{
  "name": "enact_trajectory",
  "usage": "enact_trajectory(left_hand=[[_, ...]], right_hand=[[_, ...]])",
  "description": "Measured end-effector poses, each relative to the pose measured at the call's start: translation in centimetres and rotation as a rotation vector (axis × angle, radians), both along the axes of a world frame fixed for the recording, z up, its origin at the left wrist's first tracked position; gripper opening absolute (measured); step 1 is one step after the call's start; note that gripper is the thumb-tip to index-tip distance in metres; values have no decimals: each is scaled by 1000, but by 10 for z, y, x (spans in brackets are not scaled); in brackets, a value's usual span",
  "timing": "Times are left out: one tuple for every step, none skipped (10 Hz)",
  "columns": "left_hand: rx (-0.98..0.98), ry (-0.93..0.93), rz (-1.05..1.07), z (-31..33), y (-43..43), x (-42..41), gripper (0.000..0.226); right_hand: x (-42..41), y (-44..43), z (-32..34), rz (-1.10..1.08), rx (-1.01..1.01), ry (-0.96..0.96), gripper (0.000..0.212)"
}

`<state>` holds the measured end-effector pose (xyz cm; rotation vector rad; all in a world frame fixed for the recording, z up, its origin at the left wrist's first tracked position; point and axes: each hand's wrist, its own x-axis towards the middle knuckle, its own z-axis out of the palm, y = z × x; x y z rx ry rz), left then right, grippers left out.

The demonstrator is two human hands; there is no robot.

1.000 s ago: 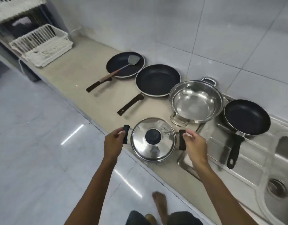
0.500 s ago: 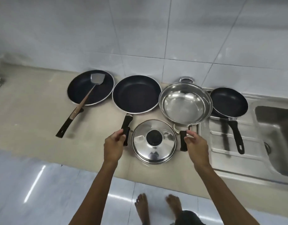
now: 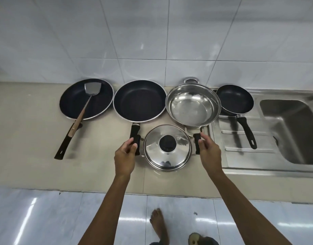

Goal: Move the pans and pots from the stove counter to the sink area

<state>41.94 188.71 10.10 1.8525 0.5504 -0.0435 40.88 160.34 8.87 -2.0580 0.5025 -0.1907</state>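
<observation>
Lidded pot (image 3: 167, 147) sits at the front edge of the beige counter (image 3: 28, 138), just left of the steel drainboard (image 3: 240, 138), in front of the open steel pot (image 3: 192, 105). Your left hand (image 3: 124, 156) has fingers curled around the pot's left black side handle (image 3: 137, 145); your right hand (image 3: 209, 152) is at the right black handle (image 3: 197, 143), fingers loosely bent on it, grip looks partial, can't tell if fully clamped. Handling guess: stainless, rigid, moderate weight, contents hidden under the lid so could be heavier. Lid looks loose-fitting with a black knob (image 3: 167, 143), polished and slippery, likely to slide if you tilt. Keep it level, take both side handles fully, don't lift by the knob. Behind it: middle frying pan (image 3: 139, 100) whose handle runs down beside your left hand, left frying pan (image 3: 86, 99) with a metal spatula (image 3: 89, 96) lying in it, small frying pan (image 3: 234, 100) already on the drainboard beside the sink basin (image 3: 290, 129). Watch the neighbouring handle when you lift.
</observation>
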Motion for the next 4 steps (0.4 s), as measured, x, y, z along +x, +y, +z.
enact_trajectory(left_hand=[[88,7,-3,3,-5,-3,35],[204,40,-19,2,-19,-17,39],[242,86,-14,3,-37,-43,41],[255,100,-28,-5,-69,-77,40]], right_hand=[[0,0,3,27,-38,4,34],[-5,-4,5,73,-66,-10,38],[-20,-11,8,201,-123,-10,42],[-44,-30,-2,365,-286,-15,47]])
